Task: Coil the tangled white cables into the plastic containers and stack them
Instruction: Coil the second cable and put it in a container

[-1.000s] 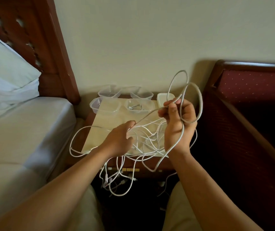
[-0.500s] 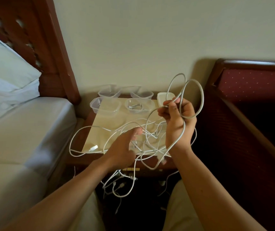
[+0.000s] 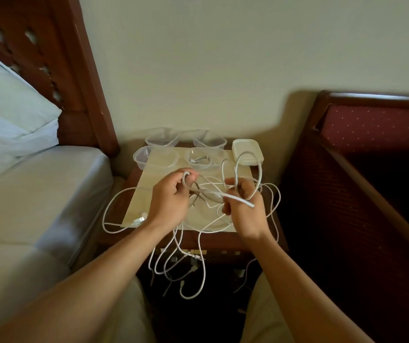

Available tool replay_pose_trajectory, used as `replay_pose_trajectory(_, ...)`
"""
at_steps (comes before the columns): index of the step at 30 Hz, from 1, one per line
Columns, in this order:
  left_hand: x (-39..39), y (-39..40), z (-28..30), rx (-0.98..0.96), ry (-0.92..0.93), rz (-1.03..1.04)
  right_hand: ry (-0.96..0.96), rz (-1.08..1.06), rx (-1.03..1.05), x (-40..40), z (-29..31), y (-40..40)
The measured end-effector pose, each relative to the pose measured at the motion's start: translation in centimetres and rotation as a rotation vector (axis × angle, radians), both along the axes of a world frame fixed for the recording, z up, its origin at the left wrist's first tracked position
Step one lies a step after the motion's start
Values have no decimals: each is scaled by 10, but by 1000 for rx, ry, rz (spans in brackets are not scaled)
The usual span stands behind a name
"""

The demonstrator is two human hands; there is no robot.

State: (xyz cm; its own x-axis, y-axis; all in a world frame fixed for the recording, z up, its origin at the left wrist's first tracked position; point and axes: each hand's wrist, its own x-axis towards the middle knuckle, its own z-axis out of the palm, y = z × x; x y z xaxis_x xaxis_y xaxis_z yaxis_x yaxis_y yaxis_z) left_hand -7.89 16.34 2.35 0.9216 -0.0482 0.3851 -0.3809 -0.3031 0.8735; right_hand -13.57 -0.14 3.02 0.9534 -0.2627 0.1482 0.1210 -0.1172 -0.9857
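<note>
While the left hand point(image 3: 171, 204) pinches a strand and the right hand point(image 3: 245, 206) grips coiled loops at centre frame, the white cables point(image 3: 198, 246) sprawl below, so best feed slack steadily, keeping loops small enough for the plastic containers point(image 3: 156, 158) above.

both hands point(image 3: 171, 199) cover the middle of the tangled white cables point(image 3: 199, 243), so where the strands cross there cannot be traced. the cable ends hanging below the table point(image 3: 223, 246) fade into dark shadow. the pillow point(image 3: 8, 107) is cut off at the left edge.
</note>
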Motion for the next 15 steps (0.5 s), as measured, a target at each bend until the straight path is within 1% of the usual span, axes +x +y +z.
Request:
replay_pose_trajectory(3, -4, -5, 18, -154, 60, -69, 75, 104, -107, 3, -10, 7)
replay_pose_trajectory(6, -7, -9, 27, -197, 52, -127, 84, 170, -218, 9, -14, 12)
replay_pose_trajectory(8, -7, -10, 27, -180, 59, -166, 75, 152, -275, 13, -13, 14)
replay_pose_trajectory(12, -9, -11, 22, -83, 34, -213, 52, -1, -379, 21, -10, 10)
replay_pose_trajectory(15, -6, -8, 16, -98, 9, -193, 58, 4, -418, 22, -9, 8)
